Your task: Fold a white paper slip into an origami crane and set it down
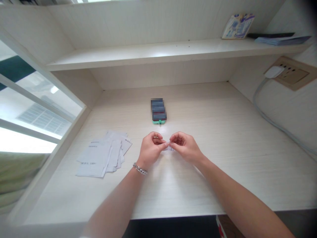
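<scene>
My left hand [152, 148], with a silver chain bracelet [140, 169] on its wrist, meets my right hand [185, 147] over the middle of the desk. Thumbs and fingers of both hands pinch a small piece of white paper [169, 148], mostly hidden behind the fingertips. Just beyond the hands lies a phone [158, 110] with a blurred-out screen and a green edge. To the left of my left hand rests a loose stack of white paper sheets [99, 155], some with printed lines.
A shelf [153, 56] runs across the back, bearing a small printed box [238, 26] and flat dark and blue items [282, 39] at right. A white plug [274, 71] with a grey cable [264, 115] sits in the wall socket [294, 73]. Railings border the left side.
</scene>
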Demonstrator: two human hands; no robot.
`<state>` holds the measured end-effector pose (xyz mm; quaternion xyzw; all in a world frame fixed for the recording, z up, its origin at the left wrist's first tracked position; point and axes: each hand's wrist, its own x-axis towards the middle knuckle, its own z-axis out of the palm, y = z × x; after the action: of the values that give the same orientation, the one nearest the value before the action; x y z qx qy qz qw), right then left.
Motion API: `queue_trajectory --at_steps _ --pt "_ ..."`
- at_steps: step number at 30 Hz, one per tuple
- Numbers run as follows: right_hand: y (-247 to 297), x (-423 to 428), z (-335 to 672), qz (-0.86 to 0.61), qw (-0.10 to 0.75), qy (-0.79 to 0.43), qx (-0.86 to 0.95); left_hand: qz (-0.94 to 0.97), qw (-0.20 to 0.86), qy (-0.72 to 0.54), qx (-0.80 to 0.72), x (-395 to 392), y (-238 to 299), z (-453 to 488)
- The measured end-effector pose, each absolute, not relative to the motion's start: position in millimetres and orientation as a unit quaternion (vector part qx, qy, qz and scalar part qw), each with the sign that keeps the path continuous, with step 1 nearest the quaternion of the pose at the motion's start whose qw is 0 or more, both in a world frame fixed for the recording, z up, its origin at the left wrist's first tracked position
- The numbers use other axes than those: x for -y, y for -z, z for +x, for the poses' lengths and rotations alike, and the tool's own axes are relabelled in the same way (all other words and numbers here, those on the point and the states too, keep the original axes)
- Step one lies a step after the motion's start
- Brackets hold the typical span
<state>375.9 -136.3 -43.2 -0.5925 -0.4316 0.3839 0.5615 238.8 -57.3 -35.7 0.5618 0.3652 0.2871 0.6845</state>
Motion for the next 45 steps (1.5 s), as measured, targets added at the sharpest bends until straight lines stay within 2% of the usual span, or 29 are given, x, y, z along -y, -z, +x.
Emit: queue_trajectory --at_steps 8,14,24,29,36,45 --pt "42.5 136.3 382.2 -0.571 0.555 -0.431 0.424 0.542 0.707 -0.273 -0.363 52.8 35.2 236.8" --pt "44.9 136.7 381.2 -0.579 0.539 -0.423 0.443 0.584 0.675 -0.275 -0.357 54.8 37.1 236.4" --pt "45.3 136.0 385.6 -0.551 0.573 -0.443 0.415 0.595 0.702 -0.222 -0.323 52.4 30.0 234.2" --pt "44.4 136.2 386.1 -0.549 0.569 -0.456 0.409 0.623 0.662 -0.267 -0.319 53.7 35.8 237.0" --pt "43.2 136.2 388.7 -0.540 0.561 -0.489 0.394 0.602 0.664 -0.292 -0.333 50.9 37.5 236.4" --pt "46.5 135.0 388.0 -0.572 0.572 -0.414 0.416 0.562 0.696 -0.279 -0.349 51.6 35.2 238.0"
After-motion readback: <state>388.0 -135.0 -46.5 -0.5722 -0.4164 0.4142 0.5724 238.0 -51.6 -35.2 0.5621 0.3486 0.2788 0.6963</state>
